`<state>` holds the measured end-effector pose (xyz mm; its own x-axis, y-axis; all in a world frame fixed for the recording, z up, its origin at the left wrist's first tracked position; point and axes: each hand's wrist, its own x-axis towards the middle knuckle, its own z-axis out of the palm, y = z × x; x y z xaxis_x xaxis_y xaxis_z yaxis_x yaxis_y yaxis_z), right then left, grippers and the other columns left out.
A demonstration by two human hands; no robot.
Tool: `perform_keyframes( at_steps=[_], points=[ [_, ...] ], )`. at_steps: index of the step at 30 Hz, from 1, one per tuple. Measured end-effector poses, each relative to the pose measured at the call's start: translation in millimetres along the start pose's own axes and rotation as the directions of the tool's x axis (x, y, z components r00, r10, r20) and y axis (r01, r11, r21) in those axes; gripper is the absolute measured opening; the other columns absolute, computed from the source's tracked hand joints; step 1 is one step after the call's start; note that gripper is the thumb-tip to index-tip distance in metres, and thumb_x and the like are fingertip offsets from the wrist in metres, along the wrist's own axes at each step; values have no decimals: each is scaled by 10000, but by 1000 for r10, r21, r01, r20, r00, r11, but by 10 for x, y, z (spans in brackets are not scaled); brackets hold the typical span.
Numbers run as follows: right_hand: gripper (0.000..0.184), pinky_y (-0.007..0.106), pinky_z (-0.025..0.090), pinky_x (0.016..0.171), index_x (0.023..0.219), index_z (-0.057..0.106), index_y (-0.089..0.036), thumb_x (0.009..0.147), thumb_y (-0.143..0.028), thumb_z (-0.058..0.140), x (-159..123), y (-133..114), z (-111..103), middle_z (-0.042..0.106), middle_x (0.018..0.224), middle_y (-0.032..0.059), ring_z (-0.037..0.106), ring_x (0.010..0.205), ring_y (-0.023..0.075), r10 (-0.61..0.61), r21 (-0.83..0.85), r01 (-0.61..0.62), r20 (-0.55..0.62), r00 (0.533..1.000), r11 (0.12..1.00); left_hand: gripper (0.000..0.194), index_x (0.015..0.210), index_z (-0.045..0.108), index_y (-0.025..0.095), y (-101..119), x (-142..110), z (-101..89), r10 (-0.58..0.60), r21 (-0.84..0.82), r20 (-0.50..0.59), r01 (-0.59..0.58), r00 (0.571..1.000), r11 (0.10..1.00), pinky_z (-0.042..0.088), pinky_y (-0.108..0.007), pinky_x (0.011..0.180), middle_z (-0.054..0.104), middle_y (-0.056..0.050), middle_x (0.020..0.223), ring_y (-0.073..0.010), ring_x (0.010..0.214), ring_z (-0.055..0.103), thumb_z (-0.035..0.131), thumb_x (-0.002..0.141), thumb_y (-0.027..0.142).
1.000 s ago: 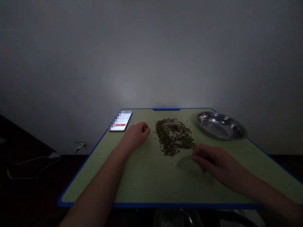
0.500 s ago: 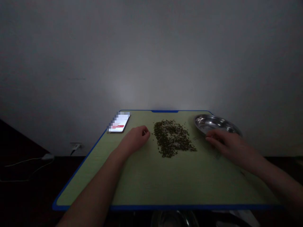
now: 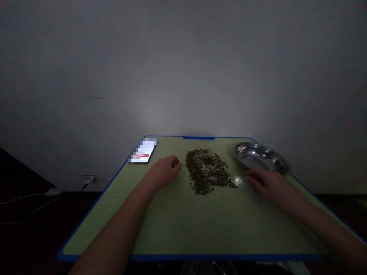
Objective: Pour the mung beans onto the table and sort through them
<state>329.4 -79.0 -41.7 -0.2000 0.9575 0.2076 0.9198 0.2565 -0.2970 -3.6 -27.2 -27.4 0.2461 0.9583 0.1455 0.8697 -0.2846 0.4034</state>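
Observation:
My left hand [image 3: 164, 170] rests on the table just left of a spread of small green-brown beans or grains [image 3: 206, 170]. Its fingers are curled closed; a small pale spot shows inside the curl, and what it is cannot be made out. On the other side, my right hand [image 3: 265, 183] pinches a clear, shiny plastic piece [image 3: 247, 188], perhaps a bag or sheet. That plastic lies low over the tabletop, with its left end by the right edge of the grains. A shallow steel bowl [image 3: 262, 156] stands right behind my right hand, which hides part of its near rim.
The light green table [image 3: 183, 229] has a blue edge and stands against a grey wall [image 3: 183, 76]. A lit phone [image 3: 145, 151] lies at its far left corner. A socket with a plug [image 3: 90, 179] and white cables are at left. Below the front edge, something metallic shows dimly.
My right hand has moved slightly left and down, and the clear plastic now shows more plainly, reaching the grains' edge. My left hand stays in place. The view has tilted slightly.

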Motion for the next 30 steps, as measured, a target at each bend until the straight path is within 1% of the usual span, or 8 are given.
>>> perform_keyframes(
  at_steps=[4, 9, 15, 19, 22, 25, 27, 30],
  points=[
    [275, 348, 458, 614, 911, 650, -191, 897, -328, 413, 37, -77, 92, 719, 776, 79, 668, 681, 232, -38, 44, 37, 4, 999, 998, 248, 849, 642, 174, -9, 0, 4, -3, -14, 8, 4, 1000, 1000, 389, -301, 612, 694, -78, 830, -202, 714, 607, 438, 848, 315],
    [279, 328, 452, 601, 973, 675, -183, 900, -283, 425, 143, -257, 196, 742, 800, 83, 674, 660, 216, -79, 78, 78, 4, 997, 994, 252, 852, 642, 174, -26, 9, 19, -3, -18, 14, 4, 1000, 1000, 394, -301, 621, 694, -80, 837, -202, 720, 609, 435, 846, 319],
    [248, 316, 431, 597, 973, 687, -204, 897, -259, 458, 285, -485, 270, 741, 827, 83, 672, 706, 224, -166, -9, 166, 11, 986, 986, 239, 843, 638, 179, -22, 15, 16, -16, -12, 13, 16, 1000, 1000, 391, -292, 611, 690, -69, 811, -197, 710, 610, 436, 843, 307],
    [215, 319, 415, 617, 951, 682, -212, 890, -256, 481, 355, -571, 216, 737, 854, 76, 662, 738, 229, -203, -23, 204, 21, 979, 979, 235, 830, 636, 174, 2, 10, 3, -22, -6, 26, 22, 999, 1000, 393, -294, 618, 686, -71, 806, -198, 714, 610, 437, 841, 299],
    [194, 303, 388, 582, 909, 676, -214, 890, -261, 489, 401, -587, 119, 725, 793, 54, 637, 661, 199, -205, -40, 207, 38, 978, 978, 236, 817, 630, 175, 11, 6, -1, -20, -8, 28, 21, 999, 1000, 393, -291, 618, 683, -69, 805, -194, 713, 607, 433, 846, 302],
    [189, 297, 369, 552, 892, 659, -210, 895, -272, 481, 420, -559, 56, 710, 746, 43, 611, 609, 183, -186, -31, 186, -6, 983, 982, 238, 815, 625, 179, 20, -2, -5, -18, -6, 29, 18, 999, 1000, 391, -291, 609, 676, -65, 793, -192, 704, 602, 431, 848, 311],
    [191, 294, 374, 548, 884, 645, -210, 903, -278, 467, 412, -519, 58, 704, 734, 37, 607, 607, 178, -192, 5, 193, -47, 980, 981, 238, 817, 625, 177, 30, -9, -11, -19, 0, 35, 19, 999, 1000, 391, -294, 605, 674, -67, 790, -194, 700, 600, 430, 849, 310],
    [202, 290, 387, 546, 892, 640, -215, 914, -292, 454, 384, -444, 101, 707, 737, 34, 600, 588, 168, -225, 40, 227, -54, 973, 973, 235, 822, 625, 175, 43, -16, -21, -16, 5, 39, 16, 999, 1000, 393, -297, 611, 676, -68, 799, -194, 703, 599, 431, 850, 306]
  ],
)
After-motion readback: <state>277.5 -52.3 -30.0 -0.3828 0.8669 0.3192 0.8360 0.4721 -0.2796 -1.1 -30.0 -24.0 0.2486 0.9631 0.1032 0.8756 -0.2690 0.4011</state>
